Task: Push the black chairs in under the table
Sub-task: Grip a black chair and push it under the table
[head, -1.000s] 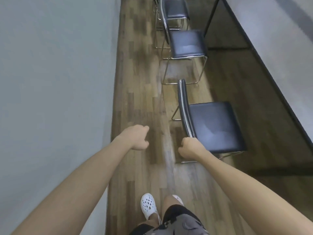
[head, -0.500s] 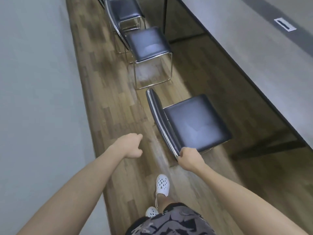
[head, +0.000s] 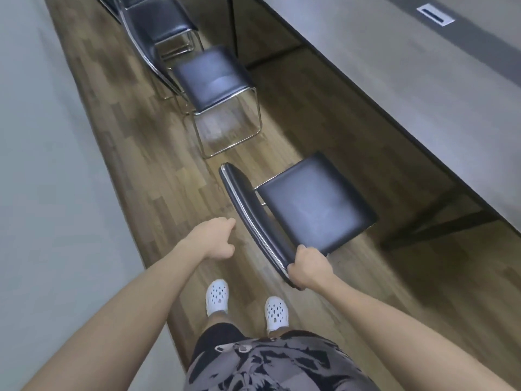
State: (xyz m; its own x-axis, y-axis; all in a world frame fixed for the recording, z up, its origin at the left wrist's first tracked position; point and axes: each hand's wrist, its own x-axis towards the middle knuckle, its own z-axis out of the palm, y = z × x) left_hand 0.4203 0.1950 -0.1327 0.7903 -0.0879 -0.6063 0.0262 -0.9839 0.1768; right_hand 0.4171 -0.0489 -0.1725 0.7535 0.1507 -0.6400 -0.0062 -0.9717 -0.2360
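The nearest black chair [head: 313, 204] has a padded seat and a chrome-edged backrest, and stands beside the long grey table [head: 408, 88]. My right hand [head: 308, 268] grips the near end of its backrest. My left hand [head: 212, 239] hovers just left of the backrest with fingers loosely curled, holding nothing. A second black chair [head: 211, 77] stands farther along the table, and a third black chair [head: 158, 18] beyond it.
A grey wall [head: 42, 165] runs close along the left, leaving a narrow strip of wooden floor [head: 141, 131]. Black table legs [head: 431, 224] stand on the floor to the right. My feet in white shoes [head: 217, 296] are below the hands.
The view has turned toward the table. The nearest chair has swung so its seat points at the table edge. My right hand keeps its grip; my left hand has come nearer the backrest.
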